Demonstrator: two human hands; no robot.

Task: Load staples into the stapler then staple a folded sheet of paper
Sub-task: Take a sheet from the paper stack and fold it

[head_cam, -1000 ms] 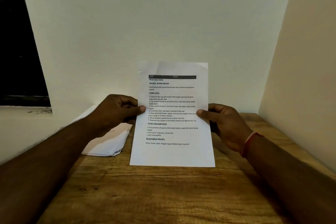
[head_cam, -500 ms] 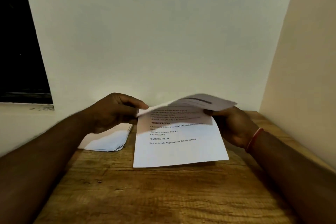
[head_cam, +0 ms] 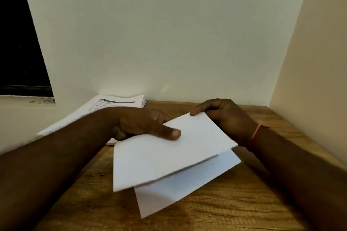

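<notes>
A white sheet of paper [head_cam: 165, 161] is folded over itself above the wooden table [head_cam: 225, 208], blank side up, with the lower layer sticking out at the bottom right. My left hand [head_cam: 142, 125] holds its left edge, thumb pressed on top. My right hand [head_cam: 225, 118] pinches the far right corner of the upper flap. No stapler or staples are in view.
A stack of printed sheets [head_cam: 105, 110] lies at the back left of the table, partly behind my left arm. White walls close in behind and on the right. A dark window opening [head_cam: 18, 43] is at the left.
The sheet stood upright with its print facing me; its top half has been brought down toward me over the lower half. Both hands dropped closer to the table.
</notes>
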